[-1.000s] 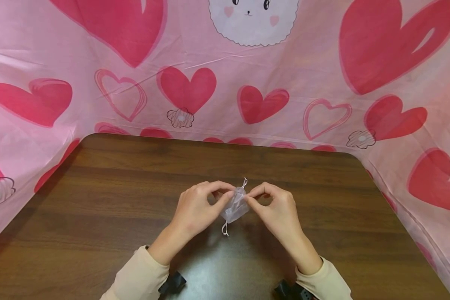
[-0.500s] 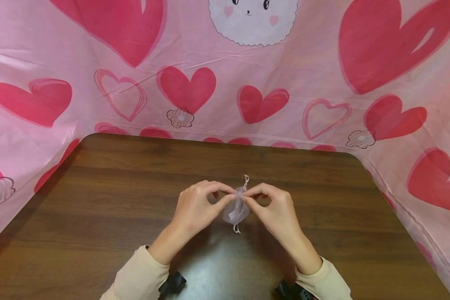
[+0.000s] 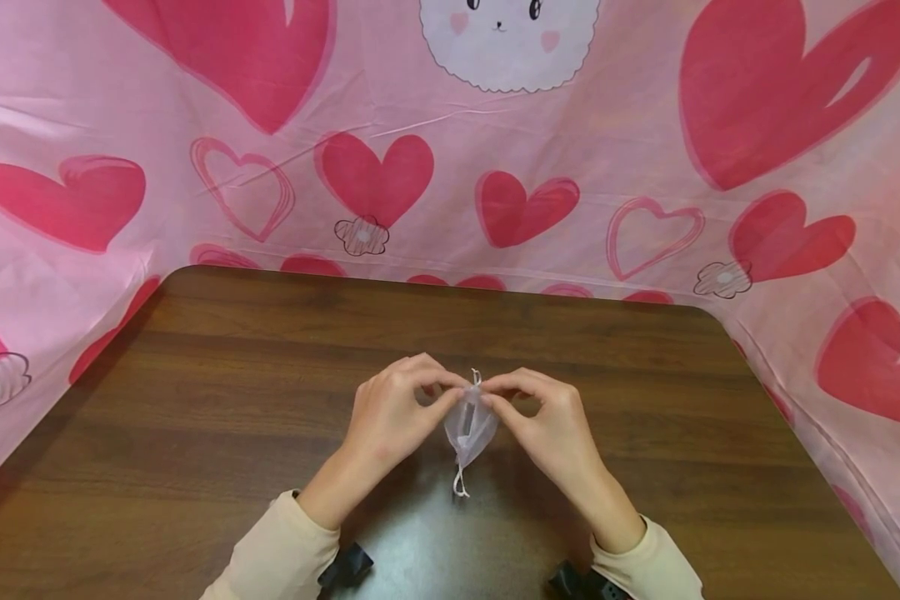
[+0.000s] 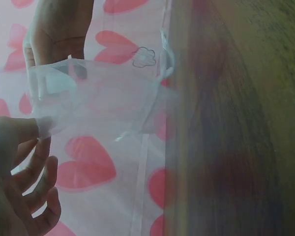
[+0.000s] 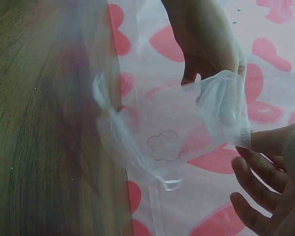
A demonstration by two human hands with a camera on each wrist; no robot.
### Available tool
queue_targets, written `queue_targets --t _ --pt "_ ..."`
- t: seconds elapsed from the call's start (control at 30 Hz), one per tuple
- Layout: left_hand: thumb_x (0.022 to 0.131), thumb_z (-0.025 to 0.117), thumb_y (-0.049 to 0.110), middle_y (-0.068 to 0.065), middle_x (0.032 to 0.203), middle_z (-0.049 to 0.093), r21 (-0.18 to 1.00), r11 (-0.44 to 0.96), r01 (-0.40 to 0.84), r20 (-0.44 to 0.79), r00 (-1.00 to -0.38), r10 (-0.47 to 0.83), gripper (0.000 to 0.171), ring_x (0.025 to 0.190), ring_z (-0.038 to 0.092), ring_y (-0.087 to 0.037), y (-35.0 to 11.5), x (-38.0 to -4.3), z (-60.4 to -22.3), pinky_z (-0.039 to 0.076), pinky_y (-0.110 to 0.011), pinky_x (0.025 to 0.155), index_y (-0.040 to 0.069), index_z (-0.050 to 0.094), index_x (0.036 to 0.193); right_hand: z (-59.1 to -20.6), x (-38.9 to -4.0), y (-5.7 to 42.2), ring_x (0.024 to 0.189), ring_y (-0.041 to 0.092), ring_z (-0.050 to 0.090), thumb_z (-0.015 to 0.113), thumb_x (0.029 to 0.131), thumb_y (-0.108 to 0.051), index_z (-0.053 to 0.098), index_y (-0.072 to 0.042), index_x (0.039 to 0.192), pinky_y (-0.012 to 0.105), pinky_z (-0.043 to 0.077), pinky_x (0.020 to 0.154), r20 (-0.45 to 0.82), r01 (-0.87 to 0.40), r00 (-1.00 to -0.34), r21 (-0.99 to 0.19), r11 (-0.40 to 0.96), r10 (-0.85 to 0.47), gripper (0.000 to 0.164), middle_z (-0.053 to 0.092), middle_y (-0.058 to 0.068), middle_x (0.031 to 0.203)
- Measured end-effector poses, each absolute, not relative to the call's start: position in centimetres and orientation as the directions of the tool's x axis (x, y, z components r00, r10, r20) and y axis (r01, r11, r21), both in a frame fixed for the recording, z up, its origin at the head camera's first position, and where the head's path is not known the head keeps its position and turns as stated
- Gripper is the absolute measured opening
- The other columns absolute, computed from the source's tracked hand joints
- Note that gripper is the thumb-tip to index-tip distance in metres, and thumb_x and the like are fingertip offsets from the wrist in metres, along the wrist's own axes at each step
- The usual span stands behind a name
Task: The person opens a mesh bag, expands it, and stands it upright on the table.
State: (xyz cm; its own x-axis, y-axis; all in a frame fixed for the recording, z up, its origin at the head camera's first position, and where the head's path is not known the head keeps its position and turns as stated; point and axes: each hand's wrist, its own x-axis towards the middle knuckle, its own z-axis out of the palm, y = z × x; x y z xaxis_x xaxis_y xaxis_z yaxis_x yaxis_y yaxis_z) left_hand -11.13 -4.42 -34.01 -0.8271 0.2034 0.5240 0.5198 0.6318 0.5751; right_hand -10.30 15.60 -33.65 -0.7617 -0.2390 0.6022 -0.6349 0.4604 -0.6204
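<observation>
A small sheer white drawstring pouch (image 3: 471, 427) is held up over the table between both hands in the head view. My left hand (image 3: 393, 408) pinches its edge between thumb and fingertips on the left. On the right, my right hand (image 3: 555, 417) pinches the same edge, its fingertips close to the left ones. One cord loop (image 3: 461, 482) dangles from the pouch's near end, and another loop (image 3: 476, 377) stands out at the far end. In the right wrist view the pouch (image 5: 167, 123) is spread and see-through, with gathered folds along its cord side.
The dark wooden table (image 3: 270, 400) lies under the hands, with rounded far corners. Behind it and at both sides hangs a pink cloth (image 3: 450, 167) printed with red hearts. Black devices (image 3: 347, 567) sit at the wrists beside the beige sleeves.
The pouch has been turned and shifted between the fingertips. Its near cord loop swung right, then came back left and nearer the person. Both hands stay in nearly the same place, pinching throughout.
</observation>
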Motion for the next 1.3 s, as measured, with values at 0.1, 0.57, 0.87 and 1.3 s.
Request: queue_targets --t 0.1,0.57,0.87,1.3 --pt "0.08 0.085 0.025 0.022 0.082 0.065 0.579 0.632 0.515 0.527 -0.828 0.192 0.012 0.073 0.058 0.0 -4.4 -11.08 -34.0 0.043 -0.028 0.057 0.032 0.078 0.088 -33.62 -10.25 15.54 0.077 0.01 0.066 0.081 0.078 0.003 0.078 -0.009 0.094 0.032 0.053 0.07 0.604 -0.637 -0.761 -0.623 0.455 -0.238 0.02 0.074 -0.002 0.084" --pt "0.079 0.085 0.022 0.018 0.077 0.065 0.59 0.616 0.522 0.544 -0.82 0.175 0.016 0.07 0.06 -0.001 -3.97 -10.81 -33.99 0.044 -0.029 0.058 0.03 0.073 0.088 -33.6 -10.27 15.49 0.077 0.009 0.066 0.083 0.076 0.003 0.078 -0.012 0.083 0.02 0.047 0.071 0.625 -0.648 -0.746 -0.605 0.463 -0.228 0.017 0.07 -0.01 0.081" --pt "0.077 0.086 0.032 0.018 0.079 0.062 0.609 0.634 0.476 0.512 -0.847 0.144 0.02 0.074 0.058 0.001 -3.91 -10.88 -34.19 0.045 -0.03 0.061 0.03 0.07 0.089 -33.67 -10.21 15.48 0.075 0.01 0.066 0.084 0.074 0.004 0.077 -0.014 0.081 0.018 0.046 0.069 0.643 -0.642 -0.742 -0.598 0.479 -0.192 0.021 0.071 -0.009 0.08" --pt "0.077 0.085 0.03 0.013 0.075 0.065 0.582 0.659 0.478 0.531 -0.836 0.138 0.012 0.067 0.06 -0.008 -3.94 -10.78 -34.24 0.043 -0.032 0.057 0.031 0.075 0.083 -33.77 -10.3 15.53 0.075 0.01 0.065 0.081 0.074 0.008 0.077 -0.011 0.084 0.018 0.046 0.07 0.628 -0.636 -0.752 -0.613 0.469 -0.199 0.022 0.072 -0.003 0.08"
